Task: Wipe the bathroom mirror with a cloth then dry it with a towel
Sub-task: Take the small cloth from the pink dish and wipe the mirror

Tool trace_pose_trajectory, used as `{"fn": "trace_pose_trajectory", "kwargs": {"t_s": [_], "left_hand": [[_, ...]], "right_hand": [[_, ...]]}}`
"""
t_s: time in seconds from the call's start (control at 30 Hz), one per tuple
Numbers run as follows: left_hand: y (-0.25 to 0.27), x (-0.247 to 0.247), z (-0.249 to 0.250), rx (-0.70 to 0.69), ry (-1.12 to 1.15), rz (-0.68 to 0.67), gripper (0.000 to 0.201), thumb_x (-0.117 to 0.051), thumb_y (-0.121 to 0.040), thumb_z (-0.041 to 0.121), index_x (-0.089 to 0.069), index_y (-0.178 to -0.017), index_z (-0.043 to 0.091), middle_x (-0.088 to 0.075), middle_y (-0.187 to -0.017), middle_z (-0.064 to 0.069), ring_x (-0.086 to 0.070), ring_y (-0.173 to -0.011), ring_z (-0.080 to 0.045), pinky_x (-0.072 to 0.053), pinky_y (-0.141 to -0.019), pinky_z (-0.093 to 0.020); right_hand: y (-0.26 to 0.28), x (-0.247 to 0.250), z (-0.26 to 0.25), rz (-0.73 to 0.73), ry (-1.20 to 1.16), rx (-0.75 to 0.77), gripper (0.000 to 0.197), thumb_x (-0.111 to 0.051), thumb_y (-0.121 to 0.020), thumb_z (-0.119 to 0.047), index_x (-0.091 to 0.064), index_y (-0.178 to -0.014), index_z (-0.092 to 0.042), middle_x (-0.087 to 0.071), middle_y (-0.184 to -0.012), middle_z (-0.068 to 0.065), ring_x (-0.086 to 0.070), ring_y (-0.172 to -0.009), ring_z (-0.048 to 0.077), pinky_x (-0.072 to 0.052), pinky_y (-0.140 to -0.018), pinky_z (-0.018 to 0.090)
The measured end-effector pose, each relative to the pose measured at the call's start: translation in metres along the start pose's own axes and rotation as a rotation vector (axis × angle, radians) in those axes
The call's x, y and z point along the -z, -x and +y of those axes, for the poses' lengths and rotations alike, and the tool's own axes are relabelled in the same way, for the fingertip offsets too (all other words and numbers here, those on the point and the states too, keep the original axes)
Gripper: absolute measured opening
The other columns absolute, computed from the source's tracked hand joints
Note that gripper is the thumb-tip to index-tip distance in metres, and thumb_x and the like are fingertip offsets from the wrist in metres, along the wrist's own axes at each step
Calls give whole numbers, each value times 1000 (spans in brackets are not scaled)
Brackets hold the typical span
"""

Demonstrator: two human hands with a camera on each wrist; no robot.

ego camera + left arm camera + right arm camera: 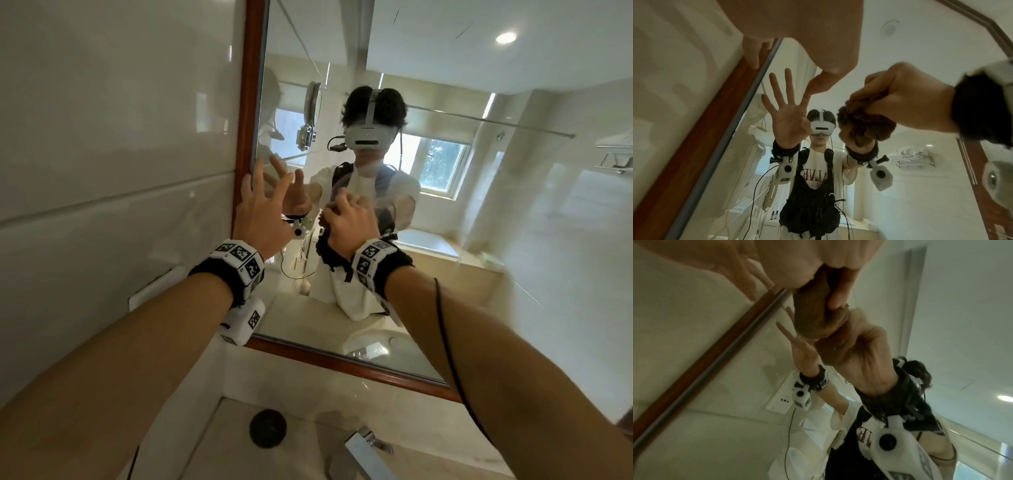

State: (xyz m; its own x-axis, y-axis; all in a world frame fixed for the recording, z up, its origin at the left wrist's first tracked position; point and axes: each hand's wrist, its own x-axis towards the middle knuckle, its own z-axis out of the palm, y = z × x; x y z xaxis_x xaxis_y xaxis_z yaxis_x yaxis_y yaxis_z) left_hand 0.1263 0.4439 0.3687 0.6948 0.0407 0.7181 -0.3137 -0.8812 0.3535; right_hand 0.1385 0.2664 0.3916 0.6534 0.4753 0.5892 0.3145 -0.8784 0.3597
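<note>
The bathroom mirror (479, 222) in its brown wooden frame (251, 85) fills the wall ahead. My right hand (346, 219) grips a bunched brown cloth (863, 123) and presses it against the glass, left of the mirror's middle. The cloth (812, 316) meets its own reflection in the right wrist view. My left hand (263, 202) is spread, fingertips (818, 82) touching the glass close to the frame's left side, a short way left of the cloth. In the head view the right hand hides most of the cloth.
Below the mirror runs a pale stone ledge (308, 377). Under it lie the sink with a dark drain (268, 428) and a chrome faucet (366, 448). Glossy wall tiles (102, 137) stand left of the frame. A metal rack with white towels (912, 155) shows only as a reflection.
</note>
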Motion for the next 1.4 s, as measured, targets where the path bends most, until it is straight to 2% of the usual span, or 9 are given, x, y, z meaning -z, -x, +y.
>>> {"fn": "trace_pose_trajectory", "kwargs": {"t_s": [0.1, 0.23, 0.37, 0.57, 0.73, 0.87, 1.1, 1.27, 1.4], "left_hand": [[-1, 0, -1, -11, 14, 23, 85, -68, -80, 8, -30, -153, 29, 3, -164, -12, -14, -148, -34, -45, -103, -46], [-5, -3, -1, 48, 43, 35, 85, -64, -82, 4, -25, -154, 29, 7, -164, -15, -19, -148, -34, -44, -103, -41], [-6, -6, 1, 92, 83, 41, 82, -63, -83, 6, -24, -152, 28, 4, -164, -19, -28, -145, -39, -46, -104, -44], [0, -10, -5, 108, 104, 30, 79, -68, -82, 8, -30, -150, 22, 1, -165, -15, -24, -147, -35, -43, -104, -45], [5, -13, -17, 81, 37, 46, 76, -66, -85, 7, -30, -150, 22, 0, -165, -13, -19, -150, -32, -43, -106, -44], [-3, -14, -17, 46, 65, 98, 68, -62, -79, 1, -40, -140, 19, -13, -162, -14, -24, -146, -33, -44, -108, -47], [-5, -17, 7, -35, 104, 130, 62, -55, -72, 0, -48, -131, 15, -25, -155, -14, -37, -138, -34, -51, -99, -48], [-1, -23, 17, -21, 38, 94, 69, -63, -75, 3, -43, -140, 14, -15, -161, -19, -24, -145, -37, -40, -110, -52], [-2, -26, 32, -32, -45, 87, 79, -70, -72, 9, -41, -144, 15, -18, -160, -18, -27, -142, -36, -38, -110, -51]], "right_hand": [[5, 8, 16, -18, 44, 27, 33, -62, -87, -23, -62, -118, -13, -52, -124, 13, -54, -110, 32, -46, -88, 42], [-27, 41, 42, 168, 45, -60, 29, -70, -78, -14, -67, -106, -6, -58, -111, 18, -60, -89, 37, -50, -75, 44], [-51, 57, 43, 268, 21, -91, 22, -70, -72, -7, -69, -94, -4, -60, -95, 19, -61, -73, 36, -44, -59, 37], [-40, 10, -11, 223, -42, 43, 29, -71, -74, -14, -68, -102, -7, -59, -105, 16, -59, -94, 35, -54, -73, 46], [-7, -26, -9, 66, -52, 122, 37, -74, -74, -17, -66, -110, -10, -57, -107, 12, -62, -89, 32, -55, -58, 37], [-10, 0, 27, 197, 37, 75, 33, -79, -69, -20, -68, -99, -11, -58, -102, 13, -60, -86, 34, -53, -67, 43], [-31, 53, 92, 370, -14, -140, 23, -62, -76, -15, -70, -97, -10, -60, -100, 14, -61, -77, 34, -52, -60, 39], [-2, 23, 53, 241, -7, -99, 26, -68, -79, -19, -69, -104, -15, -58, -113, 12, -59, -96, 34, -52, -77, 46], [46, -21, 27, 56, -40, -25, 32, -72, -77, -18, -68, -109, -14, -56, -118, 19, -58, -103, 39, -55, -72, 47]]}}
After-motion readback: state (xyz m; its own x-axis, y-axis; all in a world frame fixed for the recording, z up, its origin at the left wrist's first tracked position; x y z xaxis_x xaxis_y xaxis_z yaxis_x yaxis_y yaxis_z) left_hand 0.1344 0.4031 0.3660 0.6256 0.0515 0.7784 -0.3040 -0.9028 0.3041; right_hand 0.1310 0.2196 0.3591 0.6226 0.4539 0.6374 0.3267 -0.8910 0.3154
